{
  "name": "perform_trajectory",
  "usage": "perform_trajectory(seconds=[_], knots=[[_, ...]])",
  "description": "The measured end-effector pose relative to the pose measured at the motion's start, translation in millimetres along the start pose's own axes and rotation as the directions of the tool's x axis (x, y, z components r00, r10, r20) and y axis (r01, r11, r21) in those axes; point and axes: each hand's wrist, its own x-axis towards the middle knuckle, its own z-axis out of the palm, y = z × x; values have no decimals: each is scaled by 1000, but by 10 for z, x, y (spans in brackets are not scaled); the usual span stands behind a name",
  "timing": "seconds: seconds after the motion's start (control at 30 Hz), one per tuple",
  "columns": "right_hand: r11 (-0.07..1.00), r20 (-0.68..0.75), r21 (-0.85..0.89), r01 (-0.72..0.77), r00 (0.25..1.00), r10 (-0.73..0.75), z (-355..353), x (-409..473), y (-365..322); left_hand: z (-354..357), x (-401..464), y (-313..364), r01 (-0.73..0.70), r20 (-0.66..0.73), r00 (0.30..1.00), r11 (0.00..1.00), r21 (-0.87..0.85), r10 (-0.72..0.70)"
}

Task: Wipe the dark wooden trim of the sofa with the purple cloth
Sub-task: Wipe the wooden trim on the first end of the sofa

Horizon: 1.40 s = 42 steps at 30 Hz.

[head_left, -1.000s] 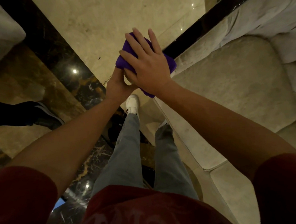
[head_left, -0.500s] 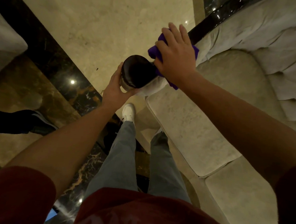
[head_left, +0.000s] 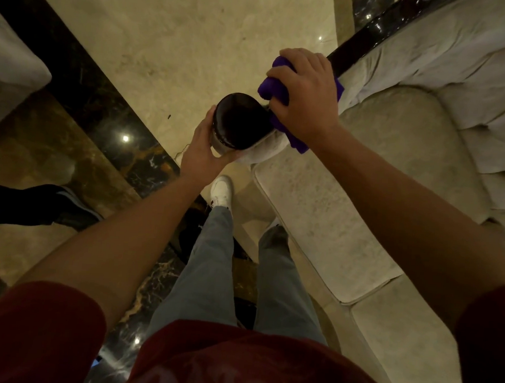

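Note:
The sofa's dark wooden trim (head_left: 367,33) runs along the top of the armrest from the upper right down to a round dark end cap (head_left: 240,122). My right hand (head_left: 306,94) is closed over the purple cloth (head_left: 272,88), pressing it onto the trim just behind the end cap. The cloth bunches out on both sides of the hand. My left hand (head_left: 203,150) cups the underside and left edge of the rounded armrest end, fingers spread against it.
The cream sofa seat cushions (head_left: 332,213) fill the right side. My legs in grey trousers and a white shoe (head_left: 222,189) stand beside the sofa. Another person's dark shoe (head_left: 69,208) is at the left on the marble floor. A pale cushion corner (head_left: 12,67) shows at far left.
My right hand slid the purple cloth up and to the right along the trim, uncovering the round end cap. My left hand stayed under the armrest end.

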Motion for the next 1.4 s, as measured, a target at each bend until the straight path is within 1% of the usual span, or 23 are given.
perform_trajectory(seconds=[0.1,0.2,0.23,0.3,0.37,0.43,0.57,0.7,0.77,0.8,0.87,0.9,0.93,0.97,1.0,1.03,1.1,1.2,1.3,1.4], knots=[[998,25,59,-34,999,33,-11,53,-49,9,-6,29,6,5,1000,1000,-6,-6],[973,4,217,-75,997,76,-35,169,-228,-18,-10,36,39,15,999,998,-45,-39],[967,-7,249,-55,998,59,-29,191,-292,-25,1,37,51,20,999,997,-61,-50],[965,11,260,22,1000,-26,45,173,-455,-49,18,25,78,34,997,995,-69,-76],[972,85,223,74,992,-95,203,71,-568,-27,29,17,116,51,992,992,-57,-113],[988,136,134,77,986,-96,373,-28,-627,-4,31,8,141,51,989,989,-44,-139],[999,78,21,47,996,-48,506,-35,-550,-5,49,46,173,48,984,983,-58,-171],[996,66,-62,69,996,-65,493,-32,-430,9,-4,112,208,8,978,974,-84,-208],[991,69,-107,79,995,-72,434,-96,-312,71,-58,210,199,-10,980,978,-68,-200],[989,73,-120,85,994,-77,432,-96,-286,75,-82,228,194,-23,981,980,-46,-195],[988,66,-127,90,994,-82,373,-104,-195,133,-146,385,162,-131,979,985,57,-154],[987,64,-132,94,994,-86,361,-83,-189,146,-158,454,125,-196,976,985,123,-99],[987,58,-127,97,994,-90,341,-64,-167,182,-157,548,68,-248,969,977,202,-16],[988,53,-122,96,995,-90,315,-43,-153,221,-143,618,19,-280,958,960,278,62],[988,53,-125,93,995,-87,294,-2,-159,230,-104,663,6,-299,949,942,336,101],[989,53,-129,74,996,-68,266,7,-122,263,-68,714,21,-303,947,924,381,104],[991,38,-132,26,999,-21,196,46,-57,285,-19,713,87,-288,956,884,459,56],[989,-13,-141,-33,999,31,93,67,111,305,-25,658,98,-210,977,817,569,29],[993,25,-116,4,1000,-1,63,60,182,330,-21,681,127,-215,977,794,595,5],[994,66,-97,54,997,-48,49,68,177,407,53,808,67,-206,974,761,645,89]])
